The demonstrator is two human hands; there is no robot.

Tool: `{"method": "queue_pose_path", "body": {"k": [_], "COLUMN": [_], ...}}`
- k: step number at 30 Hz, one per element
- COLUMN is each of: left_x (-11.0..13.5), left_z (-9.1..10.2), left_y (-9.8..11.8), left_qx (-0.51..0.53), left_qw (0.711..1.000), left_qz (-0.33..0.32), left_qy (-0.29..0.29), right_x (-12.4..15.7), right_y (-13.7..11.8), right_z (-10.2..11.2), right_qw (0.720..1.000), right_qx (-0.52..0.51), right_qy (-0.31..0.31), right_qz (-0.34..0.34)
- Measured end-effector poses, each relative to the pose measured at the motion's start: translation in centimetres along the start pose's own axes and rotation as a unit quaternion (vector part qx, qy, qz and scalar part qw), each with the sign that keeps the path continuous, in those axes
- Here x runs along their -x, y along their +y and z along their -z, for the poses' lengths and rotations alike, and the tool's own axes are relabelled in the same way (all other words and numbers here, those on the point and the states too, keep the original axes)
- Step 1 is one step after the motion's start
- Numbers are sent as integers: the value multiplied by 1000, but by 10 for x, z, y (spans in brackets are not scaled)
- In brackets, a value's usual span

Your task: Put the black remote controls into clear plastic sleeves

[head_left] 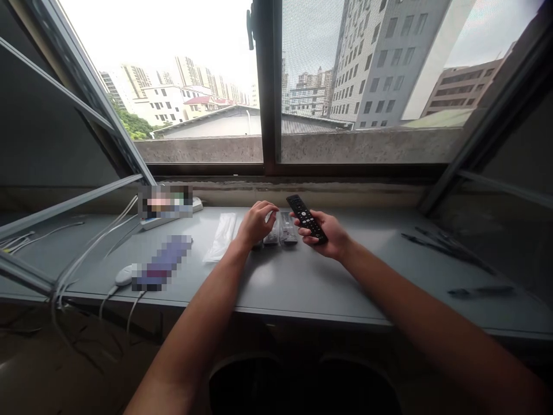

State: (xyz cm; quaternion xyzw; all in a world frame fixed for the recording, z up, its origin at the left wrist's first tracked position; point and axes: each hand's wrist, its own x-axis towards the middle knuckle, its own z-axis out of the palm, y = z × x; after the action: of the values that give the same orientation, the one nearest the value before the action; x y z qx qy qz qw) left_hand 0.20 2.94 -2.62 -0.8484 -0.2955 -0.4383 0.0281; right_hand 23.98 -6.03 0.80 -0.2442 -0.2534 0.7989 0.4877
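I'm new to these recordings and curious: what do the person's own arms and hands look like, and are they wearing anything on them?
Both arms are bare as far as the picture shows: no sleeves in view. The left hand and right hand wear no gloves, and I see no watch, bracelet or ring, though the fingers are small in this view.

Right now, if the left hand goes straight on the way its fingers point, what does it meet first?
The left hand points right and a little forward. First in its way are probably the wrapped remotes lying on the desk just under its fingertips, then the black remote held in the right hand. Depth is unclear.
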Motion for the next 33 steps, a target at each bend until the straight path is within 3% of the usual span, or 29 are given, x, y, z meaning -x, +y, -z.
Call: {"method": "queue_pose_path", "body": {"k": [3,9,18,29,33], "left_x": [0,0,1,1,1], "left_z": [-2,-1,-2,-2,-2], "left_y": [0,4,3,3,4], "left_qx": [3,5,8,15,13], "left_qw": [1000,1000,1000,1000,1000], "left_qz": [-2,7,-1,7,13], "left_qy": [-3,-4,-1,-7,-9], "right_x": [1,3,1,1,1], "right_y": [0,2,1,2,0], "right_z": [0,-6,-3,-3,-3], "right_qw": [1000,996,1000,998,999], "right_qx": [11,35,4,35,29], "right_qy": [-7,70,1,40,27], "right_qz": [14,31,8,29,28]}}
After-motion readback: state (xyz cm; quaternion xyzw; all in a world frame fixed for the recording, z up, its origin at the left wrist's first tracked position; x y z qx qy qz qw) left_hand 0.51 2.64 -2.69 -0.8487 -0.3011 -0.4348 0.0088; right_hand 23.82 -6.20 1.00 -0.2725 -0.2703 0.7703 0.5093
